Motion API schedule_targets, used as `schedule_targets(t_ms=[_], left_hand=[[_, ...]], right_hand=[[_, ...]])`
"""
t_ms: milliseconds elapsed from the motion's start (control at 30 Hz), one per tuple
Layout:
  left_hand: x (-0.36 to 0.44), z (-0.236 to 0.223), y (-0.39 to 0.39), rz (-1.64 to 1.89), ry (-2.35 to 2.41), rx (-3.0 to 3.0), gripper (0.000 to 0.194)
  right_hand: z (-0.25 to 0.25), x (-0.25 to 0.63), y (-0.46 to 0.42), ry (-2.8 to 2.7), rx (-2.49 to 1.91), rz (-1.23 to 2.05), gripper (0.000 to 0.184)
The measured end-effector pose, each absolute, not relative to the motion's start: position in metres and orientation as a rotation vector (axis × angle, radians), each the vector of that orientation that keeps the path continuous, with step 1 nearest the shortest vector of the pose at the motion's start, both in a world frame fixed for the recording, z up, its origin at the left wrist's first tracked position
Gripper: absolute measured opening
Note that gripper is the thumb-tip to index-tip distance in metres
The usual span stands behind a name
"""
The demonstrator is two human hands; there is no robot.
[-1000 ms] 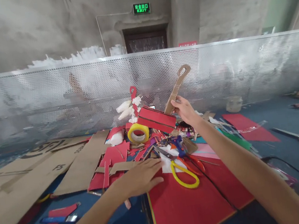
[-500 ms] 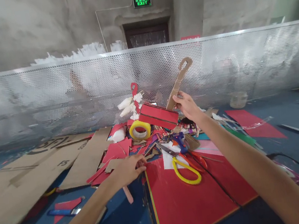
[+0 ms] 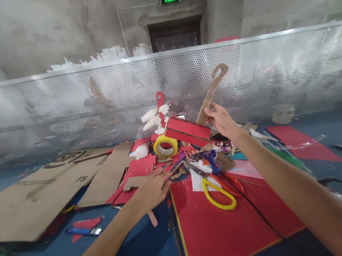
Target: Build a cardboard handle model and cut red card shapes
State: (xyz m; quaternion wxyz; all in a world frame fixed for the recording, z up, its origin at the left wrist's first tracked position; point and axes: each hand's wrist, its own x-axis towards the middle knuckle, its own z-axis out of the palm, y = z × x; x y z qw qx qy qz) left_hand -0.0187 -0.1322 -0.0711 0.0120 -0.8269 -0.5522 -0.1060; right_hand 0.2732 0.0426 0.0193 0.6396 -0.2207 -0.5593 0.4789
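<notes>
My right hand (image 3: pixel 222 123) is closed on a brown cardboard handle (image 3: pixel 211 93) with a looped top end. The handle leans up and right from a red cardboard box (image 3: pixel 187 131), tilted above the scraps; whether they are joined is hidden by my fingers. Over the cut pieces at centre left, my left hand (image 3: pixel 155 187) pinches a thin brown cardboard strip (image 3: pixel 177 167). Just right of it lie scissors with a yellow handle (image 3: pixel 220 198) and an orange one, and a blue glue gun (image 3: pixel 212 161). A yellow tape roll (image 3: pixel 165 146) stands behind.
Large cardboard sheets (image 3: pixel 32 197) cover the left side. A blue utility knife (image 3: pixel 83 231) lies near my left forearm. Red board (image 3: pixel 220 237) spreads in front, crossed by a black cord (image 3: pixel 258 209). A perforated metal barrier (image 3: pixel 113 93) runs across the back.
The view has swung slightly left, so everything sits farther right. My left fingers have come together on a thin cardboard strip. My right hand keeps its hold on the handle.
</notes>
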Motion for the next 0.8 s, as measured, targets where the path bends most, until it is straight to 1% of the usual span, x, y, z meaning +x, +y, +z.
schedule_targets(t_ms=[133,367,467,533,800], left_hand=[[-0.007,-0.070,-0.144,-0.255,-1.685,-2.675,0.040],[-0.004,-0.069,-0.143,-0.319,-1.747,-2.664,0.031],[-0.003,-0.071,-0.143,-0.315,-1.785,-2.640,0.039],[-0.003,-0.072,-0.144,-0.301,-1.781,-2.622,0.041],[-0.001,-0.064,-0.145,-0.288,-1.777,-2.622,0.030]], right_hand=[[0.020,0.274,0.041,-1.268,-0.509,1.092,0.028],[0.022,0.273,0.037,-1.233,-0.503,1.114,0.027],[0.021,0.273,0.039,-1.244,-0.485,1.110,0.027],[0.020,0.274,0.042,-1.255,-0.472,1.101,0.029],[0.018,0.276,0.048,-1.286,-0.511,1.082,0.029]])
